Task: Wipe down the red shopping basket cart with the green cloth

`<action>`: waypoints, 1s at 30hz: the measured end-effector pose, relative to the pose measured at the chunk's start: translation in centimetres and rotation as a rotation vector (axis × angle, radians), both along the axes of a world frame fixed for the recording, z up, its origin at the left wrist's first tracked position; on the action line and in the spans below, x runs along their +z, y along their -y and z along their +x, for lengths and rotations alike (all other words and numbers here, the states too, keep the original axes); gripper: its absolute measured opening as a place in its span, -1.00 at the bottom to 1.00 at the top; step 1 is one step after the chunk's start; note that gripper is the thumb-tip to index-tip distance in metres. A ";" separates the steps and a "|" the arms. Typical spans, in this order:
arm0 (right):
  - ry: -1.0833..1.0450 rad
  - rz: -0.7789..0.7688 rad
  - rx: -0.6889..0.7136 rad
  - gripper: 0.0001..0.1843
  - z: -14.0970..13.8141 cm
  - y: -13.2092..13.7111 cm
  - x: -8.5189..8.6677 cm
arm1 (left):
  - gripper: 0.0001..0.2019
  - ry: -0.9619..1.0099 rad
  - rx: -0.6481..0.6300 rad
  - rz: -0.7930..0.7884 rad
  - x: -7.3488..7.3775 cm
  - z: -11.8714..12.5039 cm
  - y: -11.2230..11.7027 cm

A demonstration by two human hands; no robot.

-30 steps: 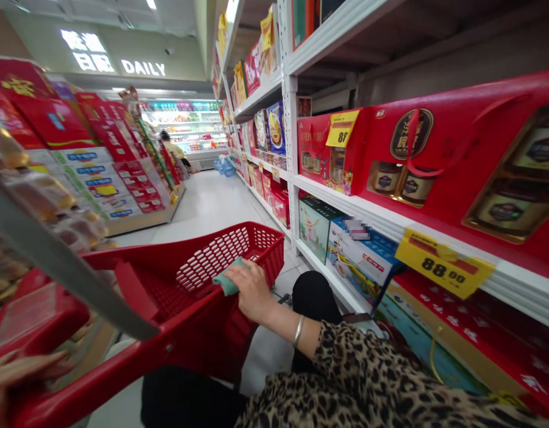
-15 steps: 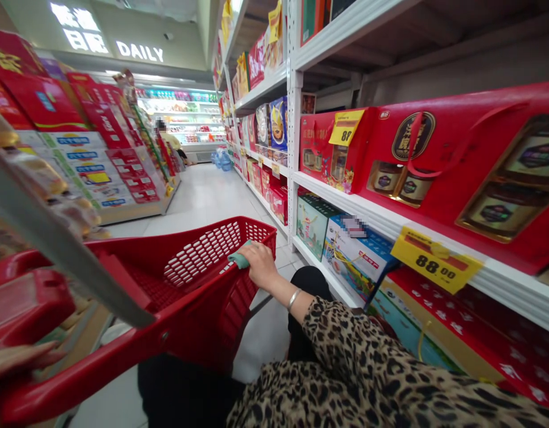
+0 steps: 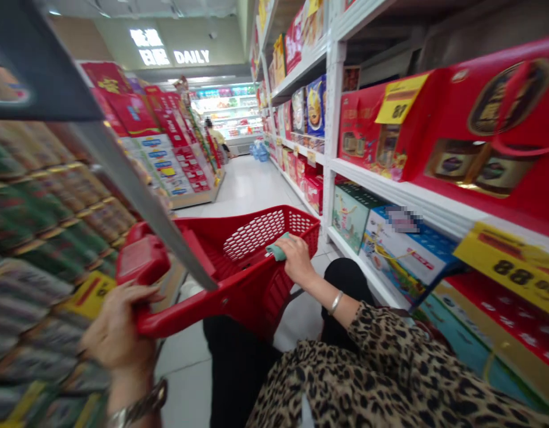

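Note:
A red plastic shopping basket (image 3: 239, 285) with slotted sides and a grey metal handle (image 3: 141, 190) stands in front of my knees. My left hand (image 3: 123, 324) is wrapped around the red rim at the basket's near left corner; a watch is on that wrist. On the right side rim, my right hand (image 3: 296, 258) presses a folded green cloth (image 3: 278, 246), its fingers closed over it. A silver bracelet circles the right wrist. Inside the basket I make out only red plastic.
White shelves (image 3: 334, 119) with red gift boxes (image 3: 461, 131) and yellow price tags (image 3: 515, 261) line the right. At left are stacked packaged goods (image 3: 56, 220) and a box display (image 3: 158, 142). A person (image 3: 216, 135) is far down the tiled aisle (image 3: 241, 181).
My view has swung left, so the basket and shelves sit farther right. My left hand, mostly cut off before, now shows fully on the rim. The right hand and cloth stay near the same rim spot.

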State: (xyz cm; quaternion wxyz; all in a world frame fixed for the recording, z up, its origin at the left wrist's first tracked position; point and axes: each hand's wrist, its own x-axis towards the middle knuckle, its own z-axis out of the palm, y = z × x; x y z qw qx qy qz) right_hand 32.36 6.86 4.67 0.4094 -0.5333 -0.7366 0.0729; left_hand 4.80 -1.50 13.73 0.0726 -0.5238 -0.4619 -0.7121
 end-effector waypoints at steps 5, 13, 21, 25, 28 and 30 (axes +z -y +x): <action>-0.068 0.125 0.206 -0.32 -2.2 3.1 -0.2 | -0.63 -0.139 -0.099 0.055 -0.1 -1.1 1.7; 0.009 0.208 0.192 -0.33 -1.0 2.7 -0.7 | -0.60 -0.165 -0.067 -0.040 -0.4 -0.3 2.0; 0.151 0.225 -0.054 -0.43 5.3 -3.8 -3.6 | -0.82 0.089 -0.248 -0.215 0.1 -0.1 2.1; 0.194 0.238 -0.091 -0.45 7.2 -5.9 -4.4 | -0.77 0.207 -0.347 -0.236 0.5 0.4 2.0; 0.197 0.251 -0.120 -0.42 7.5 -6.3 -4.9 | -0.76 0.218 -0.341 -0.183 0.3 0.8 1.8; 0.190 0.265 -0.127 -0.42 7.5 -6.2 -5.1 | -0.75 0.215 -0.320 -0.162 0.0 1.1 1.7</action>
